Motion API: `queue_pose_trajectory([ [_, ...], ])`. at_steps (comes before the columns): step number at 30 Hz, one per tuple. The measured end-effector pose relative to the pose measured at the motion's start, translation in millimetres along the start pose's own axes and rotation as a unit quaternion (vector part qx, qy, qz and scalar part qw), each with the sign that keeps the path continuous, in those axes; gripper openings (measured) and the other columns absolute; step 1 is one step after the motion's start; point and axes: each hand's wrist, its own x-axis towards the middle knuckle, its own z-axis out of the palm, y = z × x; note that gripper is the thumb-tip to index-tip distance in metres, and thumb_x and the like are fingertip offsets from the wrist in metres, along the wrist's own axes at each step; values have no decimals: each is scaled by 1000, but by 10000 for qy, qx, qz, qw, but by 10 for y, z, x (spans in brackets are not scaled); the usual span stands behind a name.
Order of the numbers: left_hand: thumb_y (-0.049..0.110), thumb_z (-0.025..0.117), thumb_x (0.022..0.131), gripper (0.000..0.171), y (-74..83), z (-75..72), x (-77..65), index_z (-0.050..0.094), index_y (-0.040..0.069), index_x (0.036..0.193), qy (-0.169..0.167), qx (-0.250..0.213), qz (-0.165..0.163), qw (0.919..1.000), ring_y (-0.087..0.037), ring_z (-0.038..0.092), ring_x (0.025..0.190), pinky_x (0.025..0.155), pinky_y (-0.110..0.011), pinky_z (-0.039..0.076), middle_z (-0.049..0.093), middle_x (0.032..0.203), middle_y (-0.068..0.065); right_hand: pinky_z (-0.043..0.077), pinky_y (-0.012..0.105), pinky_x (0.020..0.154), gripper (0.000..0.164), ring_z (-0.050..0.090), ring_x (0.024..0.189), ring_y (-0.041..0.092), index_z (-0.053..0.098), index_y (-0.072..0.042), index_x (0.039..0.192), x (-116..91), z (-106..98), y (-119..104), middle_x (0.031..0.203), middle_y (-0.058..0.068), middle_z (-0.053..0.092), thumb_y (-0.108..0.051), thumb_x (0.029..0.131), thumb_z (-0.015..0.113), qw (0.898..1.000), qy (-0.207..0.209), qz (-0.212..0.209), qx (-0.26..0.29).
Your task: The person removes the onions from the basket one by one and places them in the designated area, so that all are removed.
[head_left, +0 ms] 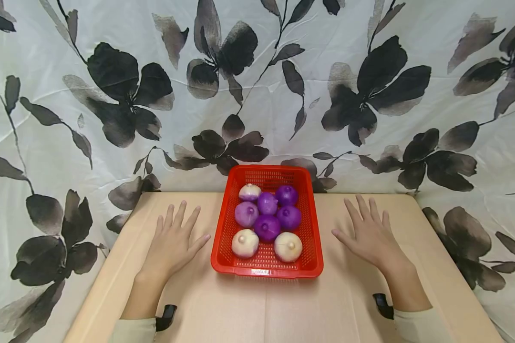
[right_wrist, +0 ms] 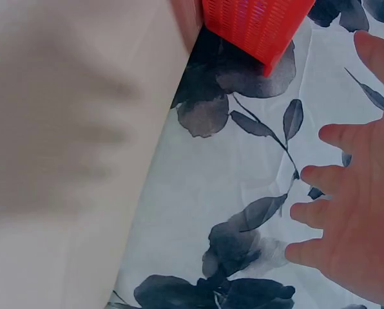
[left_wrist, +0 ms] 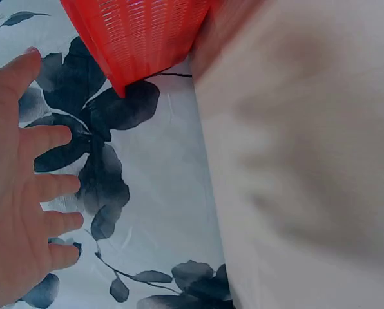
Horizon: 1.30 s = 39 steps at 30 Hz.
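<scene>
The red basket [head_left: 298, 273] sits on the table [head_left: 249, 314], its long axis running away from the person, printed rim nearest them. Inside it lie eight round vegetables [head_left: 267, 228], purple and white. Left of the basket, the left hand [head_left: 168, 247] has fingers spread; right of it, the right hand [head_left: 374, 240] likewise. Behind the basket hangs a flowered cloth [head_left: 154, 28].

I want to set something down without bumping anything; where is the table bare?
The widest bare patch of table lies in front of the red basket, between the black wrist straps. Narrower strips flank the basket, toward the left hand and the right hand. Inside, the basket is crowded with purple and white bulbs.
</scene>
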Motion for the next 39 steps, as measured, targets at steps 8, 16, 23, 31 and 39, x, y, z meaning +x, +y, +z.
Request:
queue_pose_trajectory([
  [8, 58, 57, 98, 78, 32, -23, 77, 38, 14, 160, -27, 37, 178, 9998, -55, 18, 153, 120, -76, 18, 26, 166, -27, 6, 84, 114, 91, 8, 154, 57, 26, -10, 164, 64, -47, -31, 170, 25, 14, -65, 97, 56, 9993, 31, -334, 186],
  [16, 55, 56, 100, 76, 30, -9, 140, 37, 14, 161, -90, 5, 325, 9994, -55, 20, 152, 122, -73, 18, 25, 167, -27, 12, 80, 117, 89, 16, 154, 53, 30, -12, 163, 167, -54, -57, 169, 24, 20, -61, 95, 60, 9971, 1, -682, 352],
  [23, 53, 56, 100, 75, 19, 6, 189, 37, 13, 161, -64, 15, 461, 9989, -53, 22, 152, 123, -72, 19, 27, 166, -27, 12, 77, 119, 87, 17, 155, 50, 32, -12, 162, 230, -26, -67, 170, 21, 21, -58, 95, 62, 9941, -102, -993, 424],
  [31, 54, 57, 100, 75, 54, 36, 255, 39, 12, 160, -87, 102, 704, 9974, -53, 27, 151, 123, -69, 22, 31, 164, -27, 13, 76, 121, 84, 17, 156, 49, 33, -13, 162, 325, -8, -67, 170, 19, 20, -53, 96, 64, 9899, -259, -1311, 481],
  [39, 51, 60, 100, 74, 104, 41, 318, 41, 10, 159, -36, -177, 773, 9968, -52, 35, 147, 123, -66, 27, 38, 160, -28, 20, 71, 122, 84, 24, 155, 44, 37, -8, 159, 455, -83, -162, 169, 20, 25, -50, 94, 69, 9801, -344, -1802, 751],
])
